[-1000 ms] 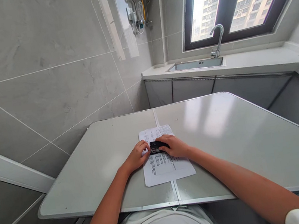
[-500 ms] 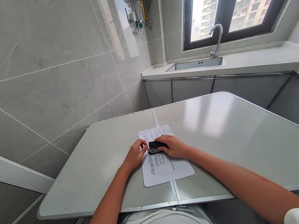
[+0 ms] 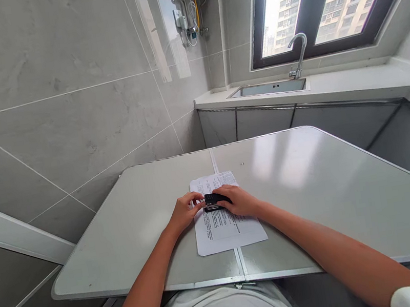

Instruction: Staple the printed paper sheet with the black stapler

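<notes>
A black stapler (image 3: 212,200) lies over printed paper sheets (image 3: 223,233) at the middle of the table. My right hand (image 3: 239,201) is wrapped around its right end, thumb on the near side. At the stapler's left end, the fingertips of my left hand (image 3: 189,209) are drawn together in a pinch. They reach the metal part there; whatever sits between them is too small to make out. Part of the stapler is hidden under my right hand.
The pale folding table (image 3: 132,237) has a metal seam down its middle. Tiny bits, perhaps staples (image 3: 242,163), lie beyond the paper. Behind the table run a counter with a sink (image 3: 272,88), a tap (image 3: 299,55) and a window. A tiled wall stands to the left.
The fingertips of my left hand have moved slightly right, closer against the stapler's left end. My right hand keeps its grip, and the paper stays in place.
</notes>
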A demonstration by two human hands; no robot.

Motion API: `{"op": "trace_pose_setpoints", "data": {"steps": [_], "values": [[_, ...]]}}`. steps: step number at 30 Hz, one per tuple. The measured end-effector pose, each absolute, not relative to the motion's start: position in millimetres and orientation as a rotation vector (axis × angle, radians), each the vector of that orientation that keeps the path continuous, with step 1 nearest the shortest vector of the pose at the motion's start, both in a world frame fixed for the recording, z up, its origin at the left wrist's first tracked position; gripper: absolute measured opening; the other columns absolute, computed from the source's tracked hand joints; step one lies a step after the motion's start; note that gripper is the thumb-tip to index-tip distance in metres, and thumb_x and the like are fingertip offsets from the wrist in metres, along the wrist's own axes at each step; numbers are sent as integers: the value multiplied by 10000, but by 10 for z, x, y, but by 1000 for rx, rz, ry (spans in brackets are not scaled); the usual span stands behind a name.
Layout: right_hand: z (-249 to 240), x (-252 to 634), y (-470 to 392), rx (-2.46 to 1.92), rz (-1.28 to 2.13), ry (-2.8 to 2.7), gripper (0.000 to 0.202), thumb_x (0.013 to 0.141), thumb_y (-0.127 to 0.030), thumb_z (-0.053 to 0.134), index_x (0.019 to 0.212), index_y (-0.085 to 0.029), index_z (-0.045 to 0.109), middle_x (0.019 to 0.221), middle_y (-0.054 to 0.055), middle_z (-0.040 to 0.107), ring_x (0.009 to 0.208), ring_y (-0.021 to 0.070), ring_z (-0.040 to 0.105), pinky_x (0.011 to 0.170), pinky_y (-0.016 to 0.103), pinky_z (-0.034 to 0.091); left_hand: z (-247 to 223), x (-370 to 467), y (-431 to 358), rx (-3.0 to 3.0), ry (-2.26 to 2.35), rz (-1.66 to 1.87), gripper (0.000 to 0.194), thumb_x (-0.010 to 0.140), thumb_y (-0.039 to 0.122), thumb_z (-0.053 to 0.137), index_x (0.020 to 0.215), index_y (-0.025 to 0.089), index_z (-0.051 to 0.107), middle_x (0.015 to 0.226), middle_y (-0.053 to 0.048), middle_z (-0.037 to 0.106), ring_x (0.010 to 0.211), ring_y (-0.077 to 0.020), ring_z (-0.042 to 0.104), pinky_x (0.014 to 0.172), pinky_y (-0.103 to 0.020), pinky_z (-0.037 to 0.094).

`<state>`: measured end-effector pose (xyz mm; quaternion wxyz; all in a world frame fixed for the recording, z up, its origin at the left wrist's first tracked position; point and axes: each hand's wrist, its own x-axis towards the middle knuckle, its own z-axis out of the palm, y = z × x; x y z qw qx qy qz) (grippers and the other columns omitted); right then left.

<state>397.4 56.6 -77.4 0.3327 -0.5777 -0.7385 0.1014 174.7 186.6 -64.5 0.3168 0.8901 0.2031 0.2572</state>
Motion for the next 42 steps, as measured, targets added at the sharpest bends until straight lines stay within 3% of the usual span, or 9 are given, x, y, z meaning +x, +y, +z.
{"op": "trace_pose_setpoints", "data": {"steps": [4,9,17,28,42], "values": [[-778,3975,565,-1514,266,-1928,312,979,-264,592,1283,-204,618,1101,109,703,1006,253,646,889,382,500,-634,1744,1861,2287,568,705,237,931,350,664,1144,246,680,1004,-11,752,846,-171,651,788,-313,467],[-783,3977,564,-1506,274,-1923,313,982,-269,586,1286,-207,618,1106,106,704,1014,252,643,895,385,496,-647,1731,1883,2330,568,660,127,922,331,670,983,241,736,980,-11,748,878,-184,649,832,-330,458],[-791,3978,563,-1505,278,-1915,292,980,-261,581,1266,-218,625,1075,96,704,989,241,642,868,368,492,-697,1782,1849,2296,561,543,174,921,327,658,1041,228,736,1008,-19,737,852,-172,629,706,-281,457],[-772,3973,561,-1502,284,-1922,295,979,-253,581,1267,-219,627,1101,98,710,1011,247,646,884,377,500,-686,1770,1882,2325,494,547,132,896,316,693,981,232,748,1025,-30,734,928,-195,629,745,-294,463],[-773,3976,564,-1502,277,-1928,300,980,-266,580,1270,-214,630,1118,103,713,1018,249,647,882,380,500,-723,1808,1873,2241,598,560,177,821,371,757,903,214,761,936,-13,745,735,-149,569,675,-284,442]]}}
